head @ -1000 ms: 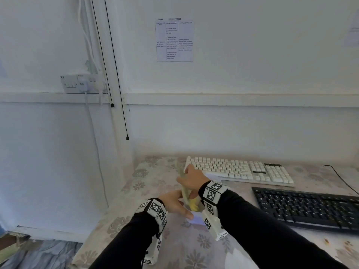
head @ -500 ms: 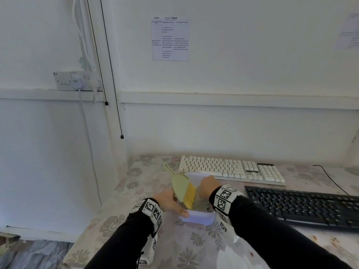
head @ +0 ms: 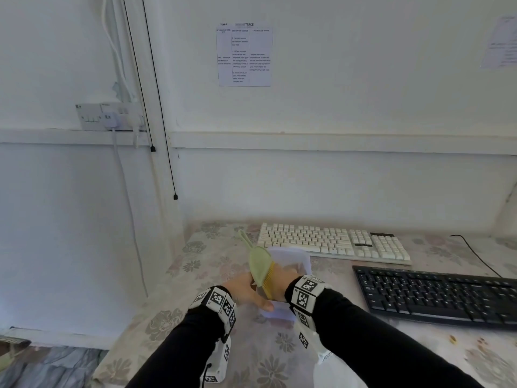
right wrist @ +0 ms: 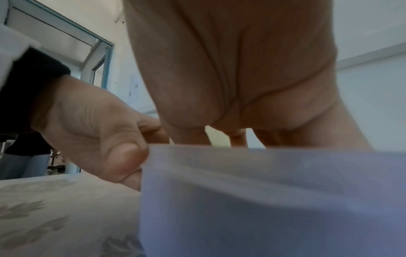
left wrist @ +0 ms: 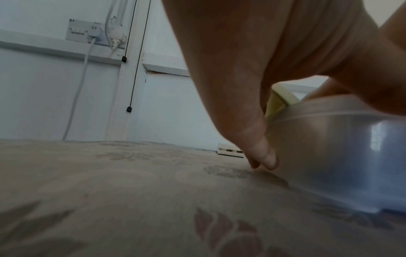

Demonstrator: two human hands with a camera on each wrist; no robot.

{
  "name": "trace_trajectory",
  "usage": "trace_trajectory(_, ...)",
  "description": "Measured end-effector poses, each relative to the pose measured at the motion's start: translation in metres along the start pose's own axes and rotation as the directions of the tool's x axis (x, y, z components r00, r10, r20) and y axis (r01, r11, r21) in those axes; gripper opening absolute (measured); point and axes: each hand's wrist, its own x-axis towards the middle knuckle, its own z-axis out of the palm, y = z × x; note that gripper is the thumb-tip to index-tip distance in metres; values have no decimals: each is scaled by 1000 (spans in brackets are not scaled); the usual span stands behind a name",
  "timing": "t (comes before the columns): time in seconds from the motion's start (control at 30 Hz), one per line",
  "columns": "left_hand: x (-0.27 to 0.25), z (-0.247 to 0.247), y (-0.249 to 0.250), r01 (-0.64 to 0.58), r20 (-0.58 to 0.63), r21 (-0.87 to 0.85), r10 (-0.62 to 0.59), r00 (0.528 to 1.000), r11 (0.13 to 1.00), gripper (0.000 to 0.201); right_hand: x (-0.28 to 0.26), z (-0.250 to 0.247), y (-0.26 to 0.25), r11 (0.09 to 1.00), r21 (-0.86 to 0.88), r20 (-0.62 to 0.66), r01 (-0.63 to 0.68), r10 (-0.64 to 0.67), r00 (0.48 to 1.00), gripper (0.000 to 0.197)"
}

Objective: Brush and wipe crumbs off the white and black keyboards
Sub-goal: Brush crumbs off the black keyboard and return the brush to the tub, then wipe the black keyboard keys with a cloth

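Note:
A clear plastic container [head: 296, 256] stands on the flowered tablecloth in front of me. My left hand [head: 246, 289] grips its left wall, thumb on the near rim [right wrist: 123, 156]. A green brush [head: 258, 264] with yellow bristles stands tilted in the container, handle pointing up and left. My right hand [head: 279, 281] reaches down into the container and pinches the brush [right wrist: 217, 139] by its head; its fingertips are hidden behind the wall. The white keyboard [head: 333, 242] lies just behind the container. The black keyboard [head: 436, 295] lies to the right.
A few crumbs [head: 451, 338] lie on the cloth in front of the black keyboard. A black cable [head: 475, 253] runs off its far right corner. The wall stands close behind the keyboards. The table's left edge [head: 156, 312] drops to the floor.
The brush has risen from low under my right hand to tilted upright, handle up and left. My right hand drew back toward me. The left hand stays on the container.

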Motion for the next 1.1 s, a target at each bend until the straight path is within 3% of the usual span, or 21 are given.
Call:
trace_trajectory(0.17,-3,-1,2,-19,16,-2,19,1000,1000,97,14,7,1,978,109,-5,-179,180,984,72)
trace_trajectory(0.23,-3,-1,2,-11,36,-2,12,999,1000,100,17,1,7,969,195,-12,-152,157,988,75)
trace_trajectory(0.3,-4,-1,3,-1,50,-1,1,999,1000,99,16,-6,10,971,210,-40,-113,124,991,66)
trace_trajectory(0.43,-4,-4,1,-16,71,-12,17,997,1000,135,10,-24,18,968,249,-182,-30,78,980,46)
trace_trajectory(0.6,-12,-1,7,-10,57,3,10,998,1000,97,-2,-43,33,928,356,-372,109,34,928,31)
trace_trajectory(0.7,-13,1,11,20,27,5,-20,999,1000,80,-10,-49,49,930,316,-415,187,-42,909,36)
trace_trajectory(0.8,-15,2,15,27,4,47,-28,1000,999,76,-14,-54,76,936,336,-363,107,24,932,42)
trace_trajectory(0.93,-15,3,18,84,-16,87,-83,996,993,102,-18,-59,126,938,345,-374,16,122,919,35)
trace_trajectory(1.03,-14,8,25,169,-74,144,-160,984,975,84,-23,-60,172,931,361,-403,-42,197,894,35)
trace_trajectory(1.1,-12,10,29,238,-104,143,-224,969,961,84,-30,-60,203,931,354,-425,-88,244,872,35)
